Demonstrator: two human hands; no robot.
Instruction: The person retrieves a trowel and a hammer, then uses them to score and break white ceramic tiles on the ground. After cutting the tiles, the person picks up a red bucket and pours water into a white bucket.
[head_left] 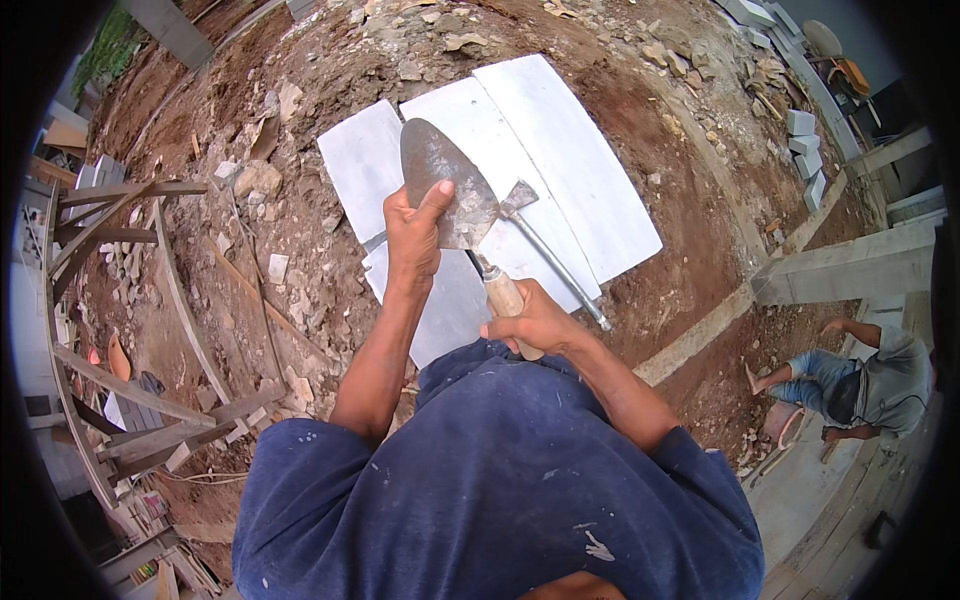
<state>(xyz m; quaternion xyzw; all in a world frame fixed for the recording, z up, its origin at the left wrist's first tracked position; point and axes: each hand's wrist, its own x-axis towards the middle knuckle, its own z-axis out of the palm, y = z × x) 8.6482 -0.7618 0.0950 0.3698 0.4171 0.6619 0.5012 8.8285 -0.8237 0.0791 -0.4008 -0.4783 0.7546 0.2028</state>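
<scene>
One trowel, held between body and slabs; left hand at the blade, right hand at the handle.

Left: closed in a pinch, thumb flat on the blade's upper face, fingers mostly hidden beneath, near the broad end. Right: wrapped round the wooden handle, the butt showing below the fist. Neither holds anything else that shows.

Step in hand, my reading: the trowel is being steadied and handled, perhaps wiped or checked; one view can't settle which. Blade is dull, with pale smears. Next move, I judge, calls for a firm right grip with the left thumb kept flat, off the edge; working the blade one-handed would need the left to let go.

Position: trowel touches both hands, blade running away from the body and a little left, handle back toward the shirt. Blade appears raised over the slabs; exact gap can't be told.

Hammer lies on the slabs just right of the blade, beyond the right hand and untouched; its shaft end pokes past the slab edge over dirt. Co-worker sits well apart, far right.
</scene>
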